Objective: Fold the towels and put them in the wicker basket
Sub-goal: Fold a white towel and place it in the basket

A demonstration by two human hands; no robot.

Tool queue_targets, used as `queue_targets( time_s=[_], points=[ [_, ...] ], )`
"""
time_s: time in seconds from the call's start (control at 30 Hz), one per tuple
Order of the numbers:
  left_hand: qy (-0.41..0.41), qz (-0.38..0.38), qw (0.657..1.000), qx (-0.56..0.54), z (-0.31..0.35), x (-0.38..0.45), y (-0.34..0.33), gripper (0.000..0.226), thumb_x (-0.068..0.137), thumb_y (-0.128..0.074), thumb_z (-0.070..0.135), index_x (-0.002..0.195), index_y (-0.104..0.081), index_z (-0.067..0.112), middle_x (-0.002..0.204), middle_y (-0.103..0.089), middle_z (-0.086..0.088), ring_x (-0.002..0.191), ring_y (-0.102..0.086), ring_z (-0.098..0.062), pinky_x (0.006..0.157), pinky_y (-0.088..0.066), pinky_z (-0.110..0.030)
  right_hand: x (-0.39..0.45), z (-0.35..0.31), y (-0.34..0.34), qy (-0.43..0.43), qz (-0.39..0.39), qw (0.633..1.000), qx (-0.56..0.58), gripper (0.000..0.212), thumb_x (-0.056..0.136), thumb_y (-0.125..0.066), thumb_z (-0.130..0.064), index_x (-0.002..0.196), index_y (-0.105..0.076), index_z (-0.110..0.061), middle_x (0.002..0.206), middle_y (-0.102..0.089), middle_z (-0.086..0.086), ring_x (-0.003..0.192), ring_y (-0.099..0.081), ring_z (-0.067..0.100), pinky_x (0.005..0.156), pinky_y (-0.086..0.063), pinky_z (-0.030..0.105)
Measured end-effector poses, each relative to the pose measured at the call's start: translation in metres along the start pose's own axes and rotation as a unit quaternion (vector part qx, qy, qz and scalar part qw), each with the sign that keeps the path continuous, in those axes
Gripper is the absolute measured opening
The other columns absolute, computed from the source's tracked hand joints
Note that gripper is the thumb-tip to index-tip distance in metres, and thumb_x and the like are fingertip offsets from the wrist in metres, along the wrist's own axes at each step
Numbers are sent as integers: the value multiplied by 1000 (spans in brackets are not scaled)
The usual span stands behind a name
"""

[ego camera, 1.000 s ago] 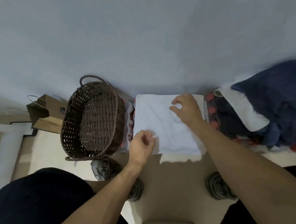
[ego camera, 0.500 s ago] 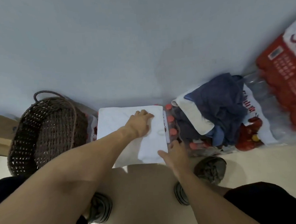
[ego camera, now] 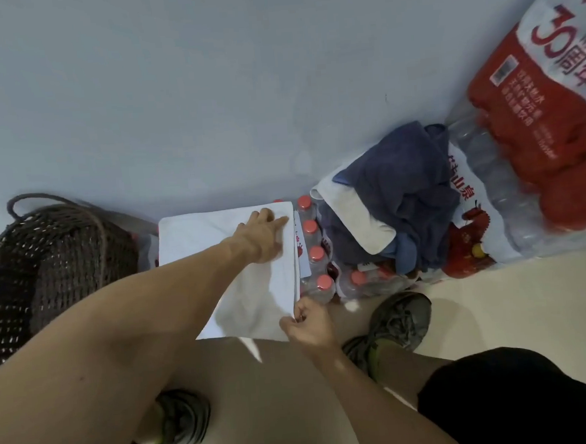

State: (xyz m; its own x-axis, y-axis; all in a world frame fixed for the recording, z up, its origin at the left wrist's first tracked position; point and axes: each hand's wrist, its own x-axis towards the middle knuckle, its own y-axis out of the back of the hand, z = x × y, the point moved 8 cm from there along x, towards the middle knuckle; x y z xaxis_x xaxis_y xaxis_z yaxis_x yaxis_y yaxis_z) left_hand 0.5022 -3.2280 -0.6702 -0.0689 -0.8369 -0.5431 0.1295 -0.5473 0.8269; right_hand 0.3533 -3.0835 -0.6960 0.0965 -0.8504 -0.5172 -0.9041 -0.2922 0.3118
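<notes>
Two hands are working one white towel (ego camera: pixel 254 292), which is lying flat and partly folded on a pack of bottles, just right of the wicker basket (ego camera: pixel 47 264). The left hand (ego camera: pixel 263 239) is reaching across and pressing its spread fingers on the towel's far right part, while the right hand (ego camera: pixel 308 324) is pinching the near right corner. Further right, a heap of towels (ego camera: pixel 397 215), dark blue over white, is sitting on a pack of red-capped water bottles (ego camera: pixel 316 254). A bigger shrink-wrapped pack (ego camera: pixel 536 131) at the far right is showing a red label with "30" and Chinese writing, too blurred to read surely. Everything is resting on a pale beige floor (ego camera: pixel 495 305) against a plain grey-blue wall (ego camera: pixel 208 89).
</notes>
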Motion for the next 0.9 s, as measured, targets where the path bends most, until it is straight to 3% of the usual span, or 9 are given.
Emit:
queue_targets(
  time_s=[0.13, 0.23, 0.3, 0.43, 0.53, 0.63, 0.77, 0.83, 0.9],
  points=[
    [3, 1, 1000, -3, 0, 2, 0, 67, 92, -54, 32, 152, -23, 32, 145, -26, -3, 134, -26, -25, 103, -35, -47, -7, 15, 8, -52, -31, 998, 3, 11, 72, -71, -21, 70, -61, -19, 64, -65, -2, 57, -59, 12, 53, -48, 32],
    [8, 18, 1000, -11, 0, 1, 0, 66, 92, -55, 32, 151, -25, 32, 143, -28, -4, 133, -27, -25, 103, -35, -47, -17, 37, 14, -150, -89, 981, -78, 18, 71, -77, -32, 70, -69, -16, 58, -66, -4, 50, -59, 6, 48, -54, 25],
    [11, 23, 999, -25, -2, 2, 0, 66, 92, -57, 33, 151, -26, 33, 143, -29, -4, 133, -27, -25, 104, -35, -47, -22, 45, 14, -233, -123, 965, -14, 16, 73, -80, -29, 76, -71, -15, 63, -69, -2, 56, -63, 10, 60, -60, 35],
    [4, 16, 1000, -6, -2, 3, 1, 67, 94, -55, 37, 152, -23, 33, 146, -27, -4, 136, -26, -25, 107, -33, -47, -18, 50, 29, -277, -68, 957, 51, 33, 74, -83, -37, 89, -73, -10, 84, -71, 5, 69, -66, 17, 60, -60, 34],
    [-12, 10, 1000, -2, -1, -6, -1, 73, 94, -55, 38, 155, -16, 28, 153, -22, -4, 140, -23, -25, 112, -30, -45, -18, 55, 29, -285, -30, 952, 107, 36, 76, -84, -31, 97, -71, -5, 93, -71, 7, 75, -67, 19, 62, -60, 35],
    [-5, 105, 990, -89, -23, -46, -3, 68, 91, -59, 32, 151, -29, 22, 152, -32, -8, 140, -28, -28, 113, -27, -42, -13, 53, 25, -270, -11, 949, 165, 30, 76, -85, -20, 92, -68, -2, 93, -70, 8, 76, -70, 22, 70, -59, 33],
    [135, 358, 889, -251, -87, -148, -21, 25, 86, -60, 13, 111, -60, 9, 112, -59, -11, 105, -52, -28, 92, -43, -39, -14, 43, 12, -258, -54, 940, 217, 27, 76, -84, -16, 91, -62, -11, 94, -69, 2, 81, -72, 23, 63, -60, 28],
    [246, 395, 805, -368, -115, -193, -58, 11, 83, -62, 9, 94, -58, 10, 91, -59, -10, 89, -56, -29, 81, -43, -35, -15, 39, 5, -248, -94, 946, 184, 26, 77, -84, -19, 92, -64, -14, 100, -70, 3, 85, -71, 21, 69, -60, 30],
    [357, 375, 701, -490, -134, -225, -106, 14, 82, -65, 8, 93, -56, 9, 85, -58, -10, 86, -58, -32, 84, -44, -35, -15, 36, 2, -239, -99, 954, 148, 25, 77, -84, -20, 92, -66, -11, 102, -71, 8, 84, -70, 21, 76, -59, 35]
  ],
)
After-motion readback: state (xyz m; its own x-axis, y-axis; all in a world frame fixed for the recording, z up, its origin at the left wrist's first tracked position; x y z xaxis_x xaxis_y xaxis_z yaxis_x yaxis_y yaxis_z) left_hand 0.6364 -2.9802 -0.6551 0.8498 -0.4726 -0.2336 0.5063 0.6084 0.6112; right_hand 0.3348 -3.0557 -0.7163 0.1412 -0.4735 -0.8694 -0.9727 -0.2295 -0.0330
